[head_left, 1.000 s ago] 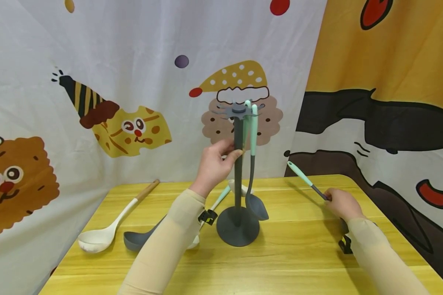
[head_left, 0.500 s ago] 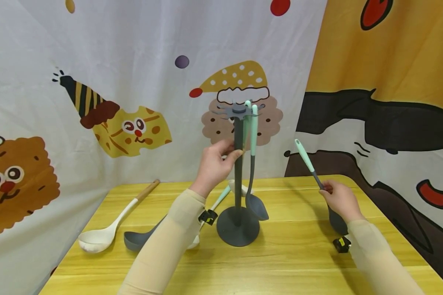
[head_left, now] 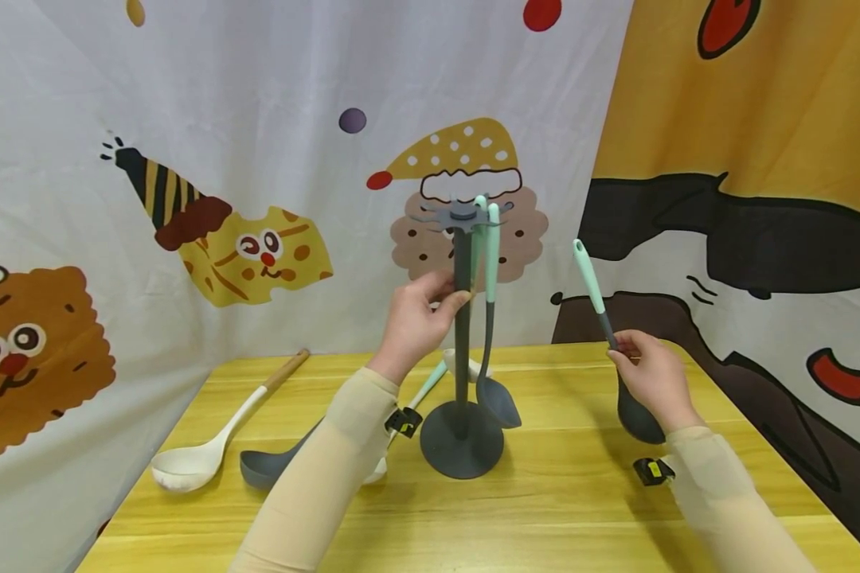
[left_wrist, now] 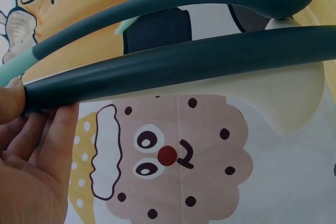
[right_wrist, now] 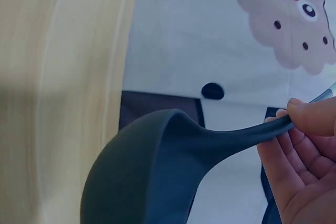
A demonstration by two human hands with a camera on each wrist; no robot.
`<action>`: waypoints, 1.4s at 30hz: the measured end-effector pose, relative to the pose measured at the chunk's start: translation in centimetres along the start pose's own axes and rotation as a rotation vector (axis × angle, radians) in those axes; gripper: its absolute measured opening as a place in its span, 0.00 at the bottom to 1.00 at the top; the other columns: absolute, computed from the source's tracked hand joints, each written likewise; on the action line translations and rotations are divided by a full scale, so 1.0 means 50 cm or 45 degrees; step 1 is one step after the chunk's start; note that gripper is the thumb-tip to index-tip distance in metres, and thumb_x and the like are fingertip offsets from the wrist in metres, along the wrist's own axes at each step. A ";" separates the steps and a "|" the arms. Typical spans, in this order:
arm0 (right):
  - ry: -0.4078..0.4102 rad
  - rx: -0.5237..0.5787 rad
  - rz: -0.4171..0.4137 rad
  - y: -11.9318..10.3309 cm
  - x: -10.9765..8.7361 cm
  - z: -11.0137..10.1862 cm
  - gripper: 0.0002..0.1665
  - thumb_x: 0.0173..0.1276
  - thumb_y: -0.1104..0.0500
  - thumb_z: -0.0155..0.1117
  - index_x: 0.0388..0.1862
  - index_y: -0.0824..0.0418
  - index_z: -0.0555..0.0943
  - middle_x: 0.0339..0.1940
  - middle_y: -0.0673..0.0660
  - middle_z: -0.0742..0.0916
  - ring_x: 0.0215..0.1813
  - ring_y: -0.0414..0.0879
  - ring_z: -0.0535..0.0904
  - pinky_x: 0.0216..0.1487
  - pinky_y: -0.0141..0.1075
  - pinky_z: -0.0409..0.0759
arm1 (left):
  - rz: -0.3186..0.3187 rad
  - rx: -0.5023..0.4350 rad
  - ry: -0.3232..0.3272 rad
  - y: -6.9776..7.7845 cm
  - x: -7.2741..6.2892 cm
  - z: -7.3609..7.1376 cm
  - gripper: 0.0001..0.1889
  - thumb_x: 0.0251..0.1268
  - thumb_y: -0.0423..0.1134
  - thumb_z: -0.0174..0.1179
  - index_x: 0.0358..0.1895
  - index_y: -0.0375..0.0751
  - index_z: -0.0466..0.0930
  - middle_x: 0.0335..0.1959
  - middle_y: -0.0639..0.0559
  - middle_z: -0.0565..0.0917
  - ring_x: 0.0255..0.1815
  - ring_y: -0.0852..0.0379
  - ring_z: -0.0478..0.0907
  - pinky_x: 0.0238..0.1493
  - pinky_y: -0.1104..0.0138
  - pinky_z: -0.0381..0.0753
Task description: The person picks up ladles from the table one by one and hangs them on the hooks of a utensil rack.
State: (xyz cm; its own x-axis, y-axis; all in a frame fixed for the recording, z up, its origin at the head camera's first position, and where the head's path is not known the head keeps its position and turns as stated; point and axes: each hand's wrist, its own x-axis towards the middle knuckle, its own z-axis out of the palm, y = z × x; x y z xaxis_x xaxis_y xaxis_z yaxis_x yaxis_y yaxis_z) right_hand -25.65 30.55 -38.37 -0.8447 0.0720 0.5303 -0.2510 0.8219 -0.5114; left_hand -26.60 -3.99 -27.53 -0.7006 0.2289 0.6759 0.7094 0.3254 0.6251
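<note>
My left hand [head_left: 423, 318] grips the upright post [head_left: 462, 366] of a dark grey utensil stand, thumb and fingers around it below the hook ring [head_left: 463, 215]. From the ring hangs a dark grey spoon [head_left: 500, 402] with a mint handle. Behind the post hangs another mint-handled utensil, its pale head [left_wrist: 289, 98] partly covered in the left wrist view. To the right, my right hand [head_left: 655, 378] pinches a ladle [right_wrist: 142, 166] by its dark neck. This ladle's mint handle [head_left: 589, 278] points up, its dark bowl hanging low, partly behind the hand.
At the left of the wooden table [head_left: 545, 517] lie a white ladle [head_left: 186, 468] with a wooden handle and a dark ladle [head_left: 261, 469], partly behind my left forearm. A mint-handled utensil [head_left: 430, 382] lies beside the stand's round base [head_left: 462, 454]. A printed curtain [head_left: 294, 79] hangs behind.
My right hand has raised the ladle and moved slightly left, tipping its handle more upright. The left hand stays on the post.
</note>
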 end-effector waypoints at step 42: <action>0.280 0.359 -0.457 -0.218 -0.022 -0.011 0.16 0.54 0.78 0.73 0.42 0.69 0.83 0.36 0.58 0.84 0.38 0.34 0.78 0.43 0.17 0.76 | -0.026 -0.026 -0.002 0.001 0.000 0.001 0.09 0.69 0.34 0.62 0.49 0.39 0.84 0.39 0.49 0.88 0.41 0.56 0.86 0.44 0.60 0.84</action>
State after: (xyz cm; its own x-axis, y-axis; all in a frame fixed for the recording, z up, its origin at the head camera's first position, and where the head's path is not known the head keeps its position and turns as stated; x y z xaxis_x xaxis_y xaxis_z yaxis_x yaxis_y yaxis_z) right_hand -21.74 21.79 -32.99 -0.5698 -0.0448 0.8205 -0.6510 0.6340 -0.4175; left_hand -26.56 -3.92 -27.52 -0.7150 0.2236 0.6624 0.6964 0.3111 0.6467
